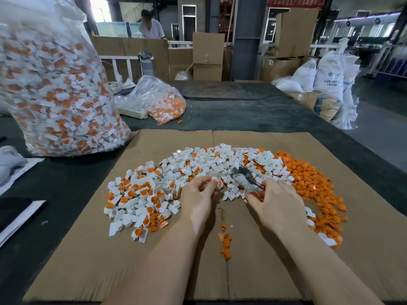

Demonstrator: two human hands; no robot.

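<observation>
My left hand pinches a small plastic piece at the pile's near edge. My right hand grips the taped pliers just beside it. White pieces cover the cardboard — orange caps right, stuffed bag far left.

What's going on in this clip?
A person works at a cardboard sheet spread with a heap of small white and orange plastic parts. The left hand pinches one part at the heap's near edge, while the right hand grips a taped tool beside it. A big bag of similar parts stands far left.
</observation>
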